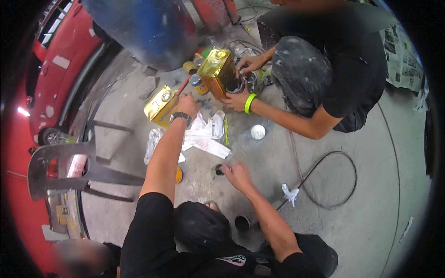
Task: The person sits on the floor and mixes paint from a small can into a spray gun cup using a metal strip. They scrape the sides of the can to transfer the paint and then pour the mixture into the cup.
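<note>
My left hand [189, 103], with a watch on the wrist, has curled fingers beside a red stick-like object [182, 85] and the yellow rectangular can [157, 109]; what it holds is unclear. My right hand [236, 175] has its fingers closed at the rim of a small dark container [219, 170]. White cloths [204, 136] lie between my hands. Beyond them stand a round labelled tin [198, 85] and a taller gold can [215, 72]. A yellow lid [179, 175] is near my left forearm. A black cylinder [242, 223] is by my right forearm.
A co-worker [343, 78] squats at right, both hands at dark pots. A white lid [257, 132] and hose loop [354, 180] lie on the floor [380, 194]. Left are a dark chair [60, 171] and red car [65, 65]. A blue drum [148, 32] stands behind.
</note>
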Available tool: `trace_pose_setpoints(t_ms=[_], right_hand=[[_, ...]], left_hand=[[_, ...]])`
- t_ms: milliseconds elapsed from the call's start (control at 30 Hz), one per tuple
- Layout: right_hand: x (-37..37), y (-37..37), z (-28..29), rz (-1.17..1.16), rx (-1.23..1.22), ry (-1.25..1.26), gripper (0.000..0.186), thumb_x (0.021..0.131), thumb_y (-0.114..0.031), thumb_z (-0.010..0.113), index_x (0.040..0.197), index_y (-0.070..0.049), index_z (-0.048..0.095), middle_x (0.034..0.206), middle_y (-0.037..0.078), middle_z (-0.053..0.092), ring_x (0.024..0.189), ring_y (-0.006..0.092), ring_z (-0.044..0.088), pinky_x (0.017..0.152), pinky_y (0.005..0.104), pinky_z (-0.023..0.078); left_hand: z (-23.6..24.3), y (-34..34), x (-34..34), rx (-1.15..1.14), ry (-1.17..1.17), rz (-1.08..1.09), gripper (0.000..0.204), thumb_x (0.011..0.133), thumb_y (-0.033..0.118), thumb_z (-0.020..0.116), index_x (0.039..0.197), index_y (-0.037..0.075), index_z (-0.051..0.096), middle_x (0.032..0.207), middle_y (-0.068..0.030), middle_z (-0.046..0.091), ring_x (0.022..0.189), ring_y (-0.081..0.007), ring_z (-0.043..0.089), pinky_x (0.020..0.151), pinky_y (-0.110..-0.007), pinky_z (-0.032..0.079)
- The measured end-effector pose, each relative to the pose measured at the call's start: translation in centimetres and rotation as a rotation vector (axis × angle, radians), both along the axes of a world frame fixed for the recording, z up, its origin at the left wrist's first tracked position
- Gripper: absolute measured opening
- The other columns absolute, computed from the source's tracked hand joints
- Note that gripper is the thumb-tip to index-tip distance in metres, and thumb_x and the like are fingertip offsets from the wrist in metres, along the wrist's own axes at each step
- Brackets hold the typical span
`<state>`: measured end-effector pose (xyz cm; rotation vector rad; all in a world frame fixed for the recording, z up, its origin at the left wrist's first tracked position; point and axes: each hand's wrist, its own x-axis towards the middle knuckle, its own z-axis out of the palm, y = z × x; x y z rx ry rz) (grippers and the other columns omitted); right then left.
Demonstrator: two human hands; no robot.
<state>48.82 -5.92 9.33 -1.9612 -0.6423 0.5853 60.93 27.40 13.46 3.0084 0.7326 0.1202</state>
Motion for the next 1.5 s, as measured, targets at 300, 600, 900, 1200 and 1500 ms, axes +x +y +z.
trace_pose_setpoints(t_ms=[300, 600, 900, 1200, 1500], right_hand=[[-0.5, -5.9, 2.7, -0.217, -0.048, 0.021, 0.017, 0.094, -0.013, 0.065, 0.105, -0.004, 0.074, 0.092, 0.014, 0.068, 0.082, 0.0334, 0.067, 0.070, 0.0418, 0.051], [-1.1, -4.1, 1.0, -0.290, -0.040, 0.026, 0.018, 0.093, -0.010, 0.068, 0.107, -0.002, 0.074, 0.094, 0.014, 0.069, 0.084, 0.0289, 0.068, 0.070, 0.0378, 0.053], [0.5, -4.9, 0.7, -0.136, -0.073, -0.046, 0.028, 0.097, -0.025, 0.064, 0.105, 0.000, 0.073, 0.096, 0.025, 0.070, 0.086, 0.0433, 0.067, 0.073, 0.0445, 0.053], [7.0, -3.3, 3.1, 0.005, 0.073, -0.148, 0.035, 0.086, -0.026, 0.069, 0.076, 0.007, 0.068, 0.076, 0.032, 0.062, 0.078, 0.0504, 0.063, 0.070, 0.0549, 0.049], [4.1, 0.4, 4.9, 0.093, 0.122, -0.204, 0.032, 0.083, -0.021, 0.066, 0.074, 0.010, 0.066, 0.074, 0.033, 0.062, 0.077, 0.0498, 0.065, 0.070, 0.0509, 0.051]], left_hand=[[-7.0, 5.7, 13.7, -0.134, -0.019, 0.230, 0.096, 0.085, 0.046, 0.076, 0.158, 0.009, 0.025, 0.153, -0.0289, 0.033, 0.133, -0.0487, 0.047, 0.103, -0.054, 0.048], [-16.4, 17.2, 17.5, -0.098, -0.032, 0.036, 0.098, 0.079, 0.036, 0.083, 0.156, 0.008, 0.028, 0.156, -0.0310, 0.030, 0.135, -0.0501, 0.046, 0.109, -0.052, 0.045], [-3.7, 3.8, 7.7, -0.121, -0.086, -0.034, 0.076, 0.068, 0.026, 0.090, 0.124, -0.006, 0.049, 0.122, -0.0284, 0.058, 0.114, -0.0447, 0.060, 0.097, -0.048, 0.052], [3.1, -7.8, -12.2, -0.362, -0.110, -0.190, 0.085, 0.070, 0.023, 0.089, 0.137, -0.007, 0.046, 0.122, -0.0242, 0.059, 0.114, -0.0381, 0.060, 0.098, -0.044, 0.051], [1.7, -14.1, -32.6, -0.223, 0.232, -0.146, 0.075, 0.070, 0.021, 0.087, 0.133, 0.003, 0.050, 0.124, -0.0201, 0.058, 0.117, -0.0399, 0.058, 0.097, -0.051, 0.048]])
